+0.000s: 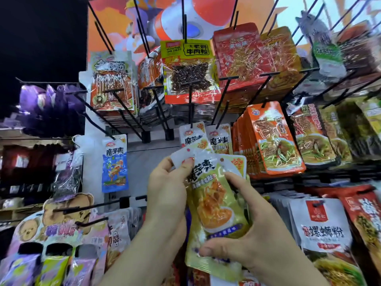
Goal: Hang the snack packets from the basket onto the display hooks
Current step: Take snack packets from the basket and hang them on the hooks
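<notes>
Snack packets (214,205): light, floppy, slick, I judge. My left hand (167,188) pinches the top tab; my right hand (245,238) grips them lower down.

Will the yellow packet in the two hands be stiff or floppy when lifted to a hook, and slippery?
Probably floppy: the yellow packet bends and creases between the left hand and the right hand. Its glossy film shows glare, so it may slip; pinching near the top seems wise. It looks flat and thin, so likely light.
</notes>
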Demonstrator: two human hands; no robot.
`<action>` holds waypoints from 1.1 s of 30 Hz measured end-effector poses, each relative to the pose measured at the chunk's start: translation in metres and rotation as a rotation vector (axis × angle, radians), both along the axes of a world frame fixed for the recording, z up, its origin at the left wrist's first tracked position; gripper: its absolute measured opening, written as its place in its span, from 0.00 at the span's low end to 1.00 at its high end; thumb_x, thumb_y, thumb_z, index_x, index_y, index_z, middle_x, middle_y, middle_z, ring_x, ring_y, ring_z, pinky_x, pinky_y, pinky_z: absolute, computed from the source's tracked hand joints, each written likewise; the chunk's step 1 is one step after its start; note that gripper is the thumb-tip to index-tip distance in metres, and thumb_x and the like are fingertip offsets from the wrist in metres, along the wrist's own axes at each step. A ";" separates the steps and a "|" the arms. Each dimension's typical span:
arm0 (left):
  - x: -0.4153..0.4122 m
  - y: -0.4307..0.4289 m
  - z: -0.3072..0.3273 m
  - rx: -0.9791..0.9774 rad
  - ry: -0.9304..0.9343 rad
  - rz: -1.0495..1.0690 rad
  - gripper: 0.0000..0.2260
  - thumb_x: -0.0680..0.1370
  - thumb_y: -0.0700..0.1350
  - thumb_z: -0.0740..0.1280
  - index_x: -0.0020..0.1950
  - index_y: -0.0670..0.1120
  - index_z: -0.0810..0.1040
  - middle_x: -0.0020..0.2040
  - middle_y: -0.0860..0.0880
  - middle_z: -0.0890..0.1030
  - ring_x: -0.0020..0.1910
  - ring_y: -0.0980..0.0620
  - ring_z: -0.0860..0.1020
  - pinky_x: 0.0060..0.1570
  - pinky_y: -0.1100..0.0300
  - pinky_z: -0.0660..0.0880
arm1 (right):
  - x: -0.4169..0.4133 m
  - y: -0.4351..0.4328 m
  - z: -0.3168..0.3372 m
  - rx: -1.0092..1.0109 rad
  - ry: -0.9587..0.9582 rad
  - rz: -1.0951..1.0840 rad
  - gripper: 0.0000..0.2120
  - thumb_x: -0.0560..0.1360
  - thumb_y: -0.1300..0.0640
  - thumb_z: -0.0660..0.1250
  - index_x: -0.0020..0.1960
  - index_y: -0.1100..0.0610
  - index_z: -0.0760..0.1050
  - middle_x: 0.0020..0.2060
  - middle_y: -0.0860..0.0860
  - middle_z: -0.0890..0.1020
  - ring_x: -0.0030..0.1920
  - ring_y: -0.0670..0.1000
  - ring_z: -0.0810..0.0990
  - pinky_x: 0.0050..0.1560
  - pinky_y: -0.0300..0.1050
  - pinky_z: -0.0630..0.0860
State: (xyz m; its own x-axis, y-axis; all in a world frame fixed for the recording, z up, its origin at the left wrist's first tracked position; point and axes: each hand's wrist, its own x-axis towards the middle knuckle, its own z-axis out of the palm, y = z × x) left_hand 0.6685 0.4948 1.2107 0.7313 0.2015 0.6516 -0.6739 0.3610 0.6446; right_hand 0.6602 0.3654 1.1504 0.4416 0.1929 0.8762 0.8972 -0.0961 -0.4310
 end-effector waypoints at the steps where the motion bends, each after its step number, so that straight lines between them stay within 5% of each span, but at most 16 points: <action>1: -0.001 -0.001 0.003 0.024 0.023 -0.043 0.06 0.79 0.39 0.65 0.51 0.42 0.82 0.44 0.42 0.85 0.39 0.47 0.83 0.39 0.55 0.82 | 0.000 -0.003 0.001 -0.033 -0.015 -0.029 0.43 0.46 0.33 0.80 0.59 0.21 0.67 0.58 0.27 0.74 0.59 0.31 0.75 0.55 0.28 0.73; 7: -0.007 -0.014 0.016 0.125 -0.011 -0.047 0.07 0.78 0.45 0.67 0.44 0.46 0.84 0.41 0.45 0.86 0.35 0.49 0.83 0.34 0.55 0.81 | -0.001 -0.017 0.008 -0.029 0.015 -0.057 0.35 0.47 0.28 0.76 0.52 0.18 0.69 0.55 0.30 0.77 0.55 0.34 0.78 0.53 0.30 0.76; 9: -0.006 -0.022 0.021 0.088 -0.040 -0.025 0.08 0.80 0.44 0.65 0.46 0.46 0.83 0.41 0.45 0.86 0.36 0.49 0.84 0.35 0.54 0.81 | -0.005 -0.017 0.015 0.086 0.080 0.032 0.25 0.54 0.26 0.73 0.50 0.26 0.76 0.50 0.31 0.81 0.52 0.36 0.81 0.53 0.33 0.77; 11: -0.004 -0.033 0.024 0.028 -0.077 -0.001 0.08 0.81 0.44 0.63 0.47 0.46 0.82 0.40 0.46 0.86 0.36 0.50 0.84 0.37 0.54 0.81 | -0.004 -0.019 0.020 0.269 0.119 0.045 0.16 0.64 0.30 0.61 0.42 0.38 0.80 0.38 0.25 0.80 0.44 0.26 0.77 0.45 0.21 0.72; 13: -0.005 -0.044 0.029 -0.038 -0.100 -0.033 0.09 0.82 0.42 0.62 0.48 0.46 0.81 0.37 0.48 0.85 0.33 0.53 0.83 0.32 0.58 0.80 | -0.004 -0.026 0.025 0.351 0.131 0.048 0.14 0.62 0.37 0.61 0.39 0.43 0.78 0.33 0.24 0.78 0.40 0.22 0.74 0.39 0.17 0.67; 17: 0.000 -0.049 0.054 -0.066 -0.146 -0.054 0.06 0.81 0.37 0.62 0.50 0.44 0.79 0.36 0.48 0.83 0.32 0.52 0.81 0.34 0.56 0.80 | -0.008 -0.045 0.035 0.503 0.135 0.016 0.14 0.50 0.41 0.72 0.35 0.41 0.85 0.39 0.36 0.85 0.44 0.38 0.83 0.43 0.32 0.78; 20: 0.010 -0.044 0.080 0.022 -0.196 0.107 0.10 0.79 0.33 0.63 0.53 0.47 0.78 0.43 0.46 0.82 0.37 0.50 0.79 0.42 0.49 0.80 | -0.011 -0.066 0.041 0.446 0.049 -0.197 0.19 0.50 0.46 0.78 0.41 0.36 0.84 0.43 0.32 0.83 0.49 0.42 0.83 0.55 0.44 0.78; 23: 0.019 -0.051 0.096 0.187 -0.190 0.243 0.12 0.77 0.31 0.64 0.49 0.47 0.80 0.40 0.46 0.80 0.28 0.56 0.77 0.30 0.62 0.76 | -0.012 -0.088 0.050 0.432 -0.022 -0.312 0.20 0.52 0.43 0.76 0.43 0.33 0.82 0.44 0.29 0.81 0.54 0.39 0.79 0.62 0.49 0.75; 25: 0.027 -0.057 0.102 0.276 -0.210 0.309 0.09 0.76 0.33 0.66 0.47 0.46 0.82 0.39 0.45 0.81 0.28 0.56 0.79 0.30 0.63 0.77 | -0.012 -0.099 0.056 0.463 -0.055 -0.335 0.18 0.53 0.44 0.76 0.42 0.33 0.82 0.45 0.34 0.82 0.51 0.38 0.79 0.59 0.45 0.77; 27: 0.035 -0.061 0.107 0.320 -0.247 0.364 0.05 0.75 0.36 0.71 0.44 0.46 0.84 0.43 0.42 0.84 0.40 0.44 0.83 0.44 0.51 0.82 | -0.014 -0.105 0.061 0.483 -0.088 -0.293 0.14 0.56 0.51 0.77 0.39 0.37 0.83 0.49 0.37 0.80 0.39 0.34 0.81 0.42 0.28 0.76; 29: 0.041 -0.063 0.112 0.326 -0.270 0.396 0.05 0.74 0.38 0.73 0.41 0.48 0.84 0.44 0.44 0.85 0.47 0.41 0.83 0.51 0.48 0.81 | -0.014 -0.107 0.064 0.460 -0.086 -0.244 0.12 0.57 0.56 0.77 0.38 0.42 0.85 0.50 0.40 0.80 0.34 0.30 0.79 0.31 0.22 0.70; 33: 0.047 -0.064 0.123 0.350 -0.288 0.422 0.05 0.73 0.38 0.74 0.41 0.48 0.83 0.43 0.48 0.84 0.44 0.48 0.83 0.49 0.55 0.81 | -0.006 -0.111 0.064 0.414 -0.083 -0.201 0.11 0.58 0.56 0.78 0.39 0.43 0.85 0.49 0.37 0.80 0.39 0.27 0.78 0.31 0.22 0.71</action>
State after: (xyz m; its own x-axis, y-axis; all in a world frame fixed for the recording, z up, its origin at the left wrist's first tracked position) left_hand 0.7153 0.4308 1.3337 0.4202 0.1736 0.8907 -0.8768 -0.1751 0.4478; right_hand 0.6538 0.2547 1.2145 0.3595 -0.2630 0.8953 0.9115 -0.1065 -0.3973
